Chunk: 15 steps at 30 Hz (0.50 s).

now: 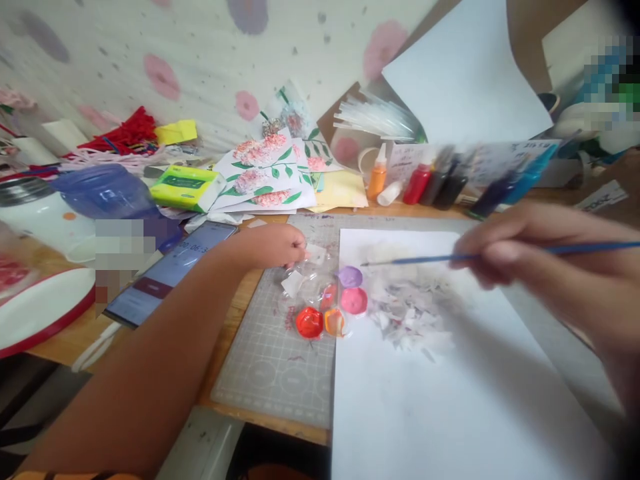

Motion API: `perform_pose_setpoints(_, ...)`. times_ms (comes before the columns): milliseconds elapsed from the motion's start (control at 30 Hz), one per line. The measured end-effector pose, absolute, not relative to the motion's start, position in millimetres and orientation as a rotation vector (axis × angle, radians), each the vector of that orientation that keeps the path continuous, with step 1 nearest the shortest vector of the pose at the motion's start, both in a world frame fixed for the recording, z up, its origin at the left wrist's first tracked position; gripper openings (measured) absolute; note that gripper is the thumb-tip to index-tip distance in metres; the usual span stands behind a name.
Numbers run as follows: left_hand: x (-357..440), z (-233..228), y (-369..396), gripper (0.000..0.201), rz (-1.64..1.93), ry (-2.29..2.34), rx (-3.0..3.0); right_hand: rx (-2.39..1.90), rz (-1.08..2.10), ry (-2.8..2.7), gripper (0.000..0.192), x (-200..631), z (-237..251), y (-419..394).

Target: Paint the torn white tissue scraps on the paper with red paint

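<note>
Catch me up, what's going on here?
The person's right hand holds a blue brush, its tip by the purple paint. The left hand is at the far edge of the palette; its grip is unclear. The palette overlaps the left side of the white paper, where pale scraps lie in a cluster.
</note>
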<state>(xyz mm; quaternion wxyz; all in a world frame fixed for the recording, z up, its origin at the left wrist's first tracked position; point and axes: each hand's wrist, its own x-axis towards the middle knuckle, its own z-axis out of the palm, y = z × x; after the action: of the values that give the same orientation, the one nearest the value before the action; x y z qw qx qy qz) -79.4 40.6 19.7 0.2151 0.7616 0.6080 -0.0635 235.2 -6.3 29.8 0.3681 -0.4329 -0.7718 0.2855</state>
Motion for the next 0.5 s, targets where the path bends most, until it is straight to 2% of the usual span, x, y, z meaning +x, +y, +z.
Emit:
perform_pose_setpoints(33, -78, 21, 38, 0.031, -0.171, 1.691, 2.122, -1.039, 0.598, -2.112, 0.017, 217, 30, -12)
perform_pose_setpoints(100, -75, 23, 35, 0.031, -0.172, 1.686, 2.121, -0.947, 0.528, -2.262, 0.021, 194, 30, -20)
perform_pose_setpoints(500, -72, 21, 36, 0.034, -0.274, 1.629, 2.140, -0.876, 0.569, -2.275, 0.019, 185, 24, -22)
